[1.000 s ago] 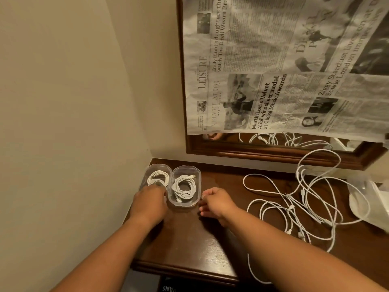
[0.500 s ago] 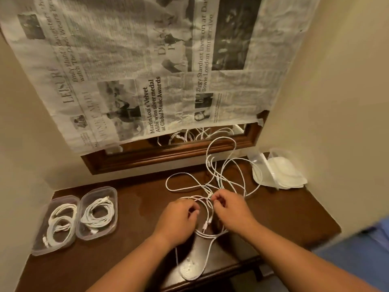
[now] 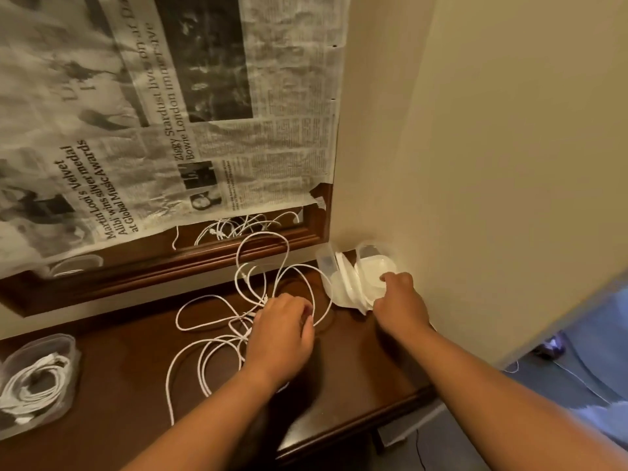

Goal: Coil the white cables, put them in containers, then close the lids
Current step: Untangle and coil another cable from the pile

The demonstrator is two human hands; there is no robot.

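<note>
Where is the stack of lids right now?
Head view: the stack of lids sits far right on the table, against the wall, gripped by the right hand.

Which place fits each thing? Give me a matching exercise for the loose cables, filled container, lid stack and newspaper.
Things:
1 loose cables
2 filled container
3 lid stack
4 newspaper

Places:
A over the mirror
B left end of the table
C right corner by the wall, at the right hand
D middle, under the left hand

Pairs: 1-D, 2-B, 3-C, 4-A
</note>
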